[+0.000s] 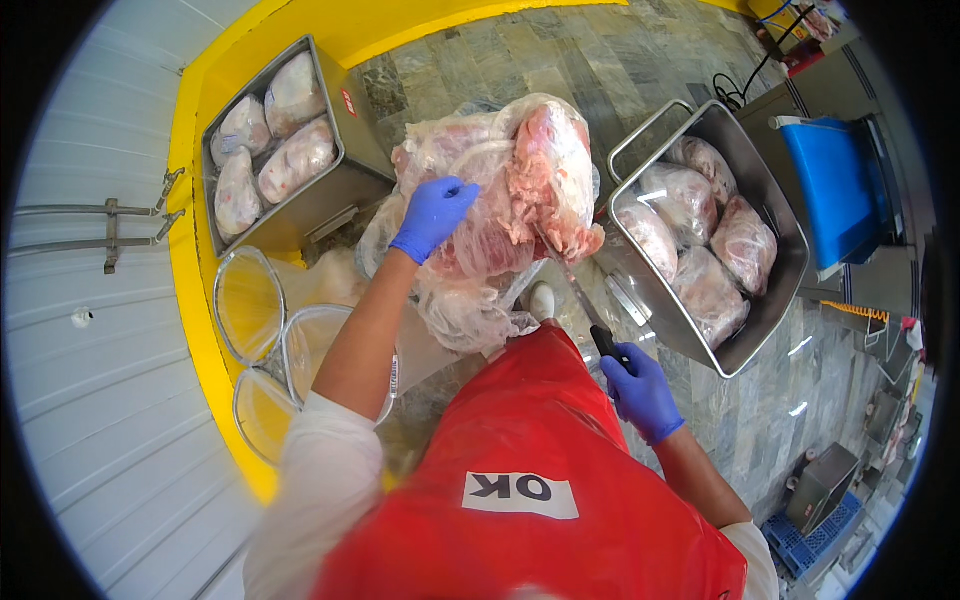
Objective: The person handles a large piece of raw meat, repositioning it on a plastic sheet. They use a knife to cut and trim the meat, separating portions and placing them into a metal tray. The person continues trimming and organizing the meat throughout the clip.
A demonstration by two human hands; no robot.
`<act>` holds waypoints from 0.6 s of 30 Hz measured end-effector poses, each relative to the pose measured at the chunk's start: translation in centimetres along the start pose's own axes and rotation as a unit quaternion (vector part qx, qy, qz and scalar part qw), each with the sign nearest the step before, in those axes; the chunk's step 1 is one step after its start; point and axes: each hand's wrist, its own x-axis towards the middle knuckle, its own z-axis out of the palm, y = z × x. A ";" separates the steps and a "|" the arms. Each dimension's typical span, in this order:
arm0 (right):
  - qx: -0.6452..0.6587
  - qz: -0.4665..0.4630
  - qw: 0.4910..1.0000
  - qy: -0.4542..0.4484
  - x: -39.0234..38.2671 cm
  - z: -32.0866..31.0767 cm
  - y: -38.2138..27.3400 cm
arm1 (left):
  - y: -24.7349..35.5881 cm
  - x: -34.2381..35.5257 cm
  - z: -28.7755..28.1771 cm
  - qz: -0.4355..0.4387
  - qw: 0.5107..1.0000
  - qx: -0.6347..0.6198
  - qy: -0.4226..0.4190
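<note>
A large piece of raw meat (550, 160), pink with white fat, lies in front of me, partly wrapped in clear plastic (465, 300). My left hand (436, 214), in a blue glove, rests over its left part with the fingers curled in; whatever they may pinch is hidden. In my right hand (643, 390), also gloved in blue, is the black handle of a long knife (572, 282). Its blade points up and left, and its tip reaches the lower edge of the meat's bare right part.
To the left stands a metal bin (330, 180) of plastic-wrapped meat; another wheeled metal bin (775, 310) with similar pieces is on the right. Several clear round containers (248, 305) are near the yellow-edged left wall. A blue panel (835, 190) stands farther right.
</note>
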 end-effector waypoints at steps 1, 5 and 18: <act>0.001 0.000 1.000 0.003 -0.1 -0.1 0.2 | 0.9 -0.8 -0.3 0.007 1.000 -0.001 0.028; 0.016 0.005 1.000 0.004 -0.4 -0.5 1.1 | 3.0 -6.7 1.4 -0.019 0.991 0.103 -0.084; -0.133 -0.097 0.986 0.036 -1.5 -1.9 2.3 | -4.4 -10.7 14.1 -0.410 0.735 -0.536 -0.068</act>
